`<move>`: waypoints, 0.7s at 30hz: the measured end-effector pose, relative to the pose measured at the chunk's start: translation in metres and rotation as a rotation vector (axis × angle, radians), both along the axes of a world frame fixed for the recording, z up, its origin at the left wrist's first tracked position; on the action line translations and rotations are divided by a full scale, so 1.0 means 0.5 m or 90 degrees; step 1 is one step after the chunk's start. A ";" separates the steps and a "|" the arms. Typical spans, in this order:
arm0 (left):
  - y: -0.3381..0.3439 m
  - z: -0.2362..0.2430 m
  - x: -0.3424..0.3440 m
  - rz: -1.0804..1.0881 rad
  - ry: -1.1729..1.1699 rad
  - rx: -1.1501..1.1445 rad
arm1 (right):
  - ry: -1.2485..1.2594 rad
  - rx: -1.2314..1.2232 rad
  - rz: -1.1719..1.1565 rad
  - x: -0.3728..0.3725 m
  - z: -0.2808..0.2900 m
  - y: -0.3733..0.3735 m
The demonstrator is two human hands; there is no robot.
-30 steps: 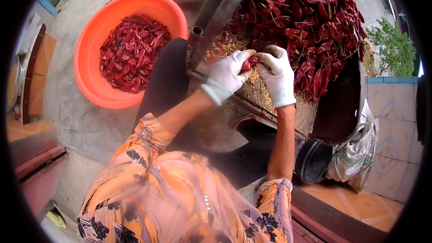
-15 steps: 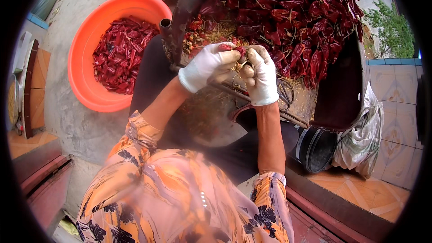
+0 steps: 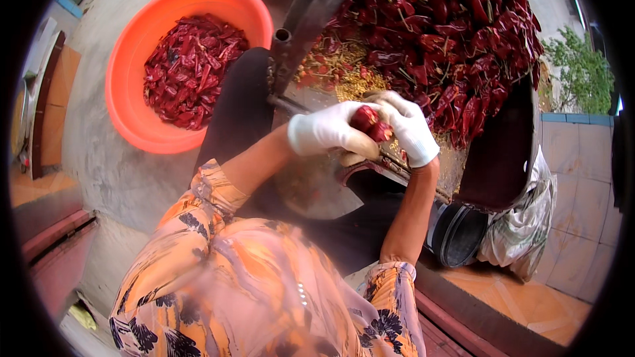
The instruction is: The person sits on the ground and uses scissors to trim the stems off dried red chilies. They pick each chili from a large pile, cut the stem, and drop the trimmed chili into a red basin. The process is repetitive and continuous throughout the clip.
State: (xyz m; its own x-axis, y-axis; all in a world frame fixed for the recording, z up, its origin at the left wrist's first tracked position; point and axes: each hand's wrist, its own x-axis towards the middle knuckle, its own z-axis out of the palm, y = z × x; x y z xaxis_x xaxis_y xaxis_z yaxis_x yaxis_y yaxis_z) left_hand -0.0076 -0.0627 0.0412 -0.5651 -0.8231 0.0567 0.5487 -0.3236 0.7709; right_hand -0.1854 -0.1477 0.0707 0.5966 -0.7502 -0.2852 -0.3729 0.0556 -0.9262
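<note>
Both gloved hands, left hand and right hand, are pinching fingers closed on a couple of dried red chillies just over the seed-strewn tray, which are looking light, brittle, crumbly, best gripped mid-body near the stem.

I see both gloved hands, left hand and right hand, pinching what looks like one red chilli beside the chilli heap; an orange basin sits left.
</note>
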 end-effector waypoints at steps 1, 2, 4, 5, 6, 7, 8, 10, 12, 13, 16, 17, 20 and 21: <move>0.003 0.002 -0.004 -0.003 0.016 0.012 | 0.068 -0.112 -0.033 0.014 -0.001 -0.007; 0.006 0.002 -0.009 -0.006 0.033 0.023 | 0.073 -0.254 -0.030 0.039 -0.016 -0.020; 0.009 -0.003 -0.016 0.007 0.093 0.022 | 0.048 -0.431 -0.001 0.102 -0.027 -0.036; 0.009 -0.002 -0.017 -0.002 0.122 0.028 | 0.053 -0.506 0.017 0.131 -0.040 -0.054; 0.009 -0.001 -0.015 -0.012 0.152 0.035 | 0.101 -0.583 0.043 0.163 -0.040 -0.065; 0.009 -0.003 -0.010 -0.016 0.148 -0.007 | 0.135 -0.617 0.067 0.192 -0.048 -0.075; 0.009 -0.006 -0.007 -0.007 0.126 -0.015 | 0.170 -0.650 0.090 0.217 -0.056 -0.084; 0.006 -0.012 -0.006 0.009 0.086 -0.034 | 0.319 -0.727 0.129 0.251 -0.079 -0.096; 0.000 -0.021 -0.005 0.000 0.100 -0.011 | 0.276 -0.698 0.103 0.253 -0.090 -0.106; -0.004 -0.027 -0.005 0.008 0.096 -0.019 | 0.217 -0.707 0.083 0.244 -0.097 -0.111; -0.007 -0.025 -0.007 0.131 0.046 0.000 | 0.031 -0.530 -0.036 0.202 -0.093 -0.107; -0.010 -0.027 -0.009 0.218 0.073 0.037 | -0.040 -0.435 -0.071 0.183 -0.088 -0.104; -0.020 -0.025 -0.010 0.418 0.119 0.176 | -0.103 -0.155 -0.205 0.132 -0.039 -0.064; -0.022 -0.018 -0.009 0.480 0.091 0.187 | -0.167 -0.062 -0.219 0.113 -0.039 -0.053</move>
State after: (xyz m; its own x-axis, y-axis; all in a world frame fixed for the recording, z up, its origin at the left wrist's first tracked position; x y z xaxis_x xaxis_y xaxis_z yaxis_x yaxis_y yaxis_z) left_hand -0.0120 -0.0737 0.0322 0.1426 -0.9711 -0.1916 0.7857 -0.0066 0.6185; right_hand -0.1288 -0.1740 0.0515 0.3502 -0.9337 -0.0752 -0.1000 0.0426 -0.9941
